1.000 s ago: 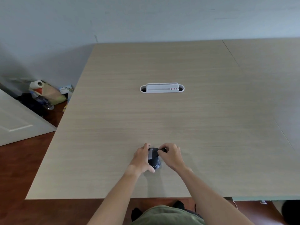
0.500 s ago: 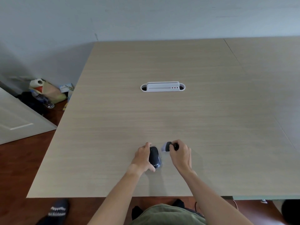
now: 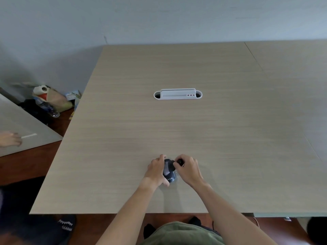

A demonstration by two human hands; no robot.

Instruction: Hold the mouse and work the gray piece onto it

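Pale wood-grain laminate tabletop (image 3: 221, 135) against a plain grey wall; a white oval cable port (image 3: 177, 94) sits mid-surface. Near the front edge we see a dark, rounded computer mouse (image 3: 169, 172), matte, resting on the tabletop. Left hand (image 3: 156, 171) has its grip wrapped around the mouse's side. Right hand (image 3: 188, 167) pinches a small black piece (image 3: 180, 162) just beside the mouse's front.
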